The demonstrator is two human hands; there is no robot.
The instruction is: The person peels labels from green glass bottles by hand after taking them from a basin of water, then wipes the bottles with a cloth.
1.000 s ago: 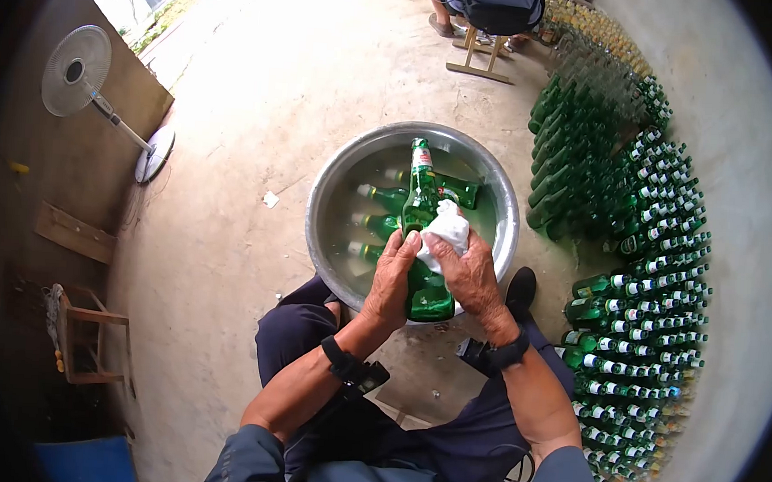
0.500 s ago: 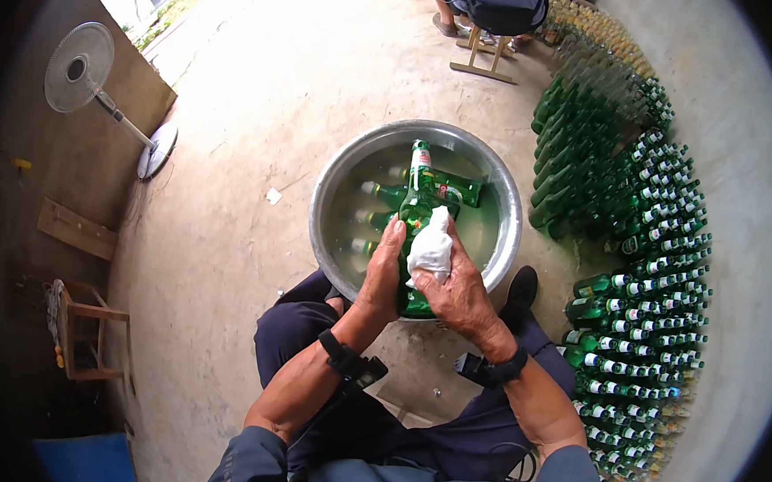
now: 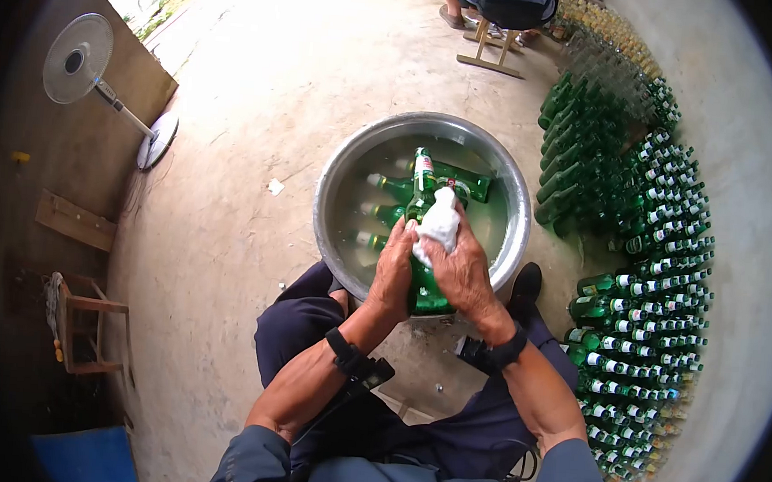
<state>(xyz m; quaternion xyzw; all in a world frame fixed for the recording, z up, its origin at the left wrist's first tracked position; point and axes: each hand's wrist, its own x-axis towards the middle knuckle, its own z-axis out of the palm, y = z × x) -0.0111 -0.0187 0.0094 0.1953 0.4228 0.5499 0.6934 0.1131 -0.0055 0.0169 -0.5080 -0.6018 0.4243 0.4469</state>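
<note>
Clasping the green bottle [image 3: 426, 291] over the basin [image 3: 518, 218], the left hand [image 3: 393, 272] steadies it; the right hand [image 3: 471, 273] pinches the white cloth [image 3: 441, 220], which I see has just shifted neckward, so wiping apparently reaches higher.

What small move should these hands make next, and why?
Probably slide the white cloth a little along the green bottle: the right hand holds it against the glass, while the left hand grips the bottle's other side.

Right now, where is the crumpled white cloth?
In the head view, the cloth sits just right of centre, gripped by the right hand against the green glass bottle, over the round silver metal basin.
</note>
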